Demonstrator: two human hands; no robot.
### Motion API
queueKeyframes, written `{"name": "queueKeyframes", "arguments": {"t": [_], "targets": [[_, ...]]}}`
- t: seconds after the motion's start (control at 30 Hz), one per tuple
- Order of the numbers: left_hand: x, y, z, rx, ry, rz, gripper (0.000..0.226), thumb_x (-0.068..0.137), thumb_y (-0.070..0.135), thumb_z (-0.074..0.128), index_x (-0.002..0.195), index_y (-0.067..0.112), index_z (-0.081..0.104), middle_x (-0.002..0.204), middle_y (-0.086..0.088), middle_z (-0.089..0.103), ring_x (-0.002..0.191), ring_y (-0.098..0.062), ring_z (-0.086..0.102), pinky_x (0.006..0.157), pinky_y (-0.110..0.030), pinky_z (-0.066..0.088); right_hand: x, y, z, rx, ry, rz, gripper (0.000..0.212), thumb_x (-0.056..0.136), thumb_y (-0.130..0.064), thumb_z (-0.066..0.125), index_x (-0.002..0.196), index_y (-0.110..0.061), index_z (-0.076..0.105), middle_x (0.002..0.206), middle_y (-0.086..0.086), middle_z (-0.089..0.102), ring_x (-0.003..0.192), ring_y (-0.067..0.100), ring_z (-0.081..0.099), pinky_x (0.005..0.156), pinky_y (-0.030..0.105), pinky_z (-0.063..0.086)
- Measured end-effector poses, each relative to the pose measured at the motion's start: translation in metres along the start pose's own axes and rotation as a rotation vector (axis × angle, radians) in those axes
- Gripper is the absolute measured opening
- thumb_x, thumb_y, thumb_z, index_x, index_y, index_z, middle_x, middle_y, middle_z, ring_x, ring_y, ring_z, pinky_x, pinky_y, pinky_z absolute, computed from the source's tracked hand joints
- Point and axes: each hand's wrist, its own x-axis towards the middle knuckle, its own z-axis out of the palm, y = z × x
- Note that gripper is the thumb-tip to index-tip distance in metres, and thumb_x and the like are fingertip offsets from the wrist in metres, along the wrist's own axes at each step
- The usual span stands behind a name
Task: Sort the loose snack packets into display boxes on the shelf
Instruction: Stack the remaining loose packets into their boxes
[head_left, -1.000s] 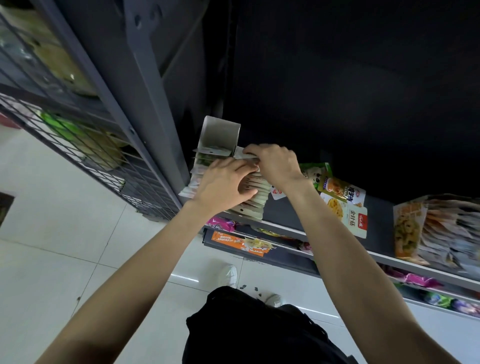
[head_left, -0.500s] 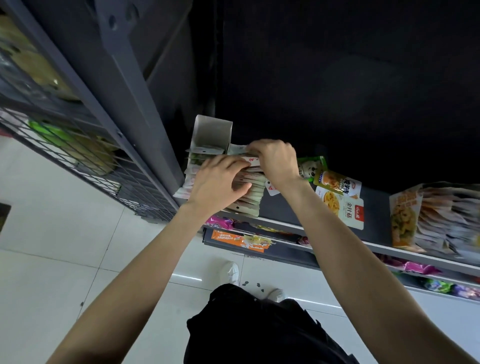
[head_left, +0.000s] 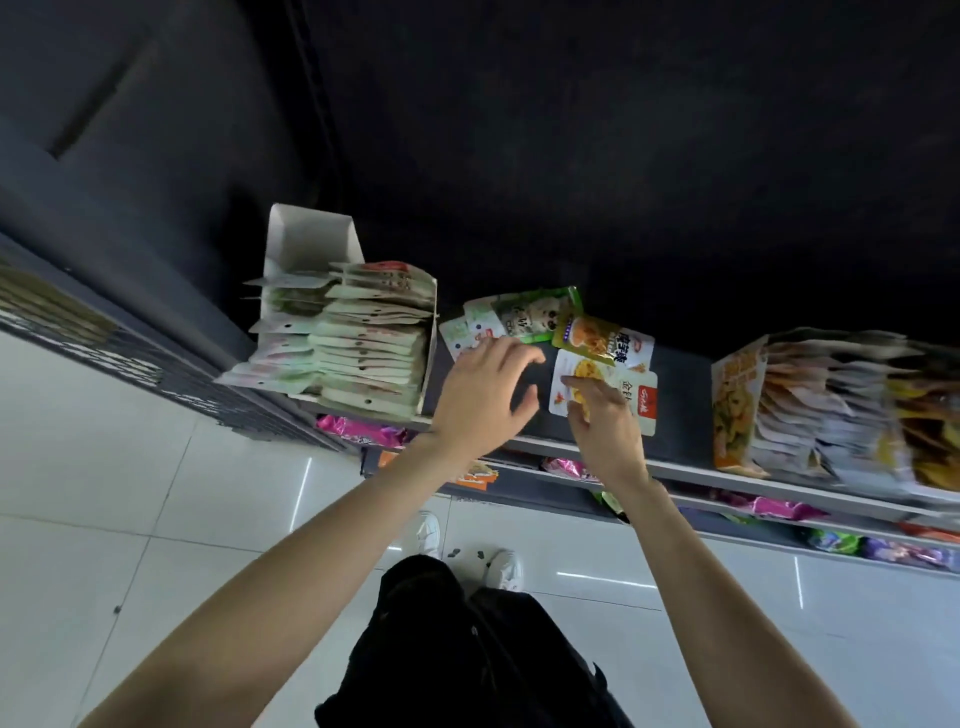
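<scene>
Several loose packets lie flat on the dark shelf (head_left: 685, 410) between two display boxes: a green packet (head_left: 535, 314) at the back, an orange packet (head_left: 602, 340) overlapping it, and a white packet (head_left: 636, 402) nearest the edge. Right hand (head_left: 605, 426) rests on the white packet with fingers spread straight, gripping nothing. Left hand (head_left: 480, 400) hovers just beside, fingers loosely apart, holding nothing, its fingertips over small pale packets (head_left: 470, 327). Left box (head_left: 311, 244) is packed with pale green packets (head_left: 369, 353); right box (head_left: 737, 410) holds orange-toned ones. Lower shelves carry pink bags (head_left: 358, 431). White floor tiles (head_left: 104, 467) lie below.
</scene>
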Motion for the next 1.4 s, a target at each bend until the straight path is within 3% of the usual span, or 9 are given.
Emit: {"name": "queueKeyframes", "arguments": {"t": [0.13, 0.23, 0.3, 0.5, 0.73, 1.0, 1.17, 1.3, 1.4], "targets": [[0.015, -0.032, 0.057, 0.195, -0.499, -0.370, 0.065, 0.090, 0.043, 0.052, 0.144, 0.017, 0.028, 0.152, -0.010, 0.025, 0.139, -0.030, 0.024, 0.111, -0.044, 0.028, 0.012, 0.034, 0.014, -0.153, -0.266, 0.054, 0.045, 0.094, -0.014, 0.050, 0.138, -0.019, 0.046, 0.147, 0.007, 0.038, 0.137, 0.030, 0.029, 0.113, 0.043, 0.027], [0.015, -0.051, 0.078, 0.249, -0.619, -0.503, 0.074, 0.092, 0.050, 0.045, 0.150, 0.016, 0.014, 0.157, -0.009, 0.009, 0.144, -0.029, 0.011, 0.115, -0.045, 0.019, 0.017, 0.045, 0.020, -0.232, -0.378, 0.061, 0.047, 0.097, -0.023, 0.045, 0.143, -0.026, 0.037, 0.155, 0.004, 0.021, 0.142, 0.029, 0.013, 0.115, 0.047, 0.019], [0.010, -0.049, 0.081, 0.332, -0.638, -0.462, 0.068, 0.094, 0.051, 0.040, 0.149, 0.017, 0.020, 0.155, -0.007, 0.017, 0.141, -0.028, 0.020, 0.111, -0.042, 0.023, 0.016, 0.051, 0.020, -0.282, -0.428, 0.064, 0.046, 0.098, -0.030, 0.040, 0.144, -0.032, 0.033, 0.157, 0.000, 0.015, 0.143, 0.029, 0.010, 0.114, 0.048, 0.018], [-0.014, -0.020, 0.084, 0.402, -0.473, -0.171, 0.040, 0.093, 0.039, 0.042, 0.126, 0.021, 0.055, 0.127, -0.001, 0.055, 0.116, -0.024, 0.047, 0.093, -0.038, 0.035, 0.005, 0.057, 0.015, -0.318, -0.447, 0.057, 0.044, 0.101, -0.035, 0.033, 0.145, -0.035, 0.030, 0.157, -0.004, 0.013, 0.144, 0.028, 0.009, 0.112, 0.049, 0.023], [0.017, -0.029, 0.101, 0.321, -0.348, -0.662, 0.093, 0.075, 0.062, 0.065, 0.142, 0.011, 0.025, 0.132, -0.014, 0.042, 0.121, -0.030, 0.040, 0.098, -0.040, 0.036, 0.008, 0.057, 0.017, -0.330, -0.414, 0.065, 0.042, 0.101, -0.035, 0.034, 0.143, -0.034, 0.034, 0.155, -0.003, 0.018, 0.142, 0.029, 0.012, 0.111, 0.047, 0.026], [0.019, -0.021, 0.076, 0.021, -0.046, -0.691, 0.064, 0.083, 0.016, 0.070, 0.140, 0.015, 0.039, 0.125, -0.007, 0.056, 0.109, -0.024, 0.058, 0.088, -0.035, 0.049, 0.007, 0.059, 0.012, -0.199, -0.363, 0.074, 0.045, 0.099, -0.035, 0.041, 0.143, -0.030, 0.034, 0.154, 0.001, 0.024, 0.140, 0.030, 0.019, 0.111, 0.047, 0.024], [0.025, 0.002, 0.012, -0.103, 0.134, -0.462, 0.036, 0.085, 0.016, 0.067, 0.120, 0.021, 0.060, 0.101, 0.004, 0.072, 0.086, -0.013, 0.066, 0.080, -0.033, 0.053, 0.016, 0.022, -0.023, 0.030, 0.065, -0.180, 0.068, 0.084, -0.017, 0.069, 0.143, -0.016, 0.035, 0.145, 0.009, 0.040, 0.131, 0.031, 0.037, 0.106, 0.043, 0.035], [0.022, 0.024, -0.047, 0.042, 0.067, -0.114, 0.016, 0.084, 0.026, 0.062, 0.099, 0.027, 0.065, 0.084, 0.002, 0.066, 0.078, -0.013, 0.063, 0.060, -0.032, 0.055, 0.024, -0.023, -0.064, 0.026, -0.095, -0.449, 0.078, 0.078, -0.031, 0.074, 0.144, -0.022, 0.034, 0.143, 0.008, 0.044, 0.130, 0.027, 0.041, 0.107, 0.043, 0.033], [0.010, 0.037, -0.087, 0.101, 0.081, 0.083, 0.013, 0.082, 0.023, 0.062, 0.095, 0.025, 0.066, 0.079, 0.001, 0.061, 0.077, -0.009, 0.058, 0.056, -0.031, 0.054, 0.009, -0.054, -0.073, 0.093, -0.226, -0.464, 0.049, 0.079, -0.033, 0.075, 0.121, -0.016, 0.056, 0.093, 0.007, 0.070, 0.079, 0.024, 0.068, 0.073, 0.040, 0.056]]}}
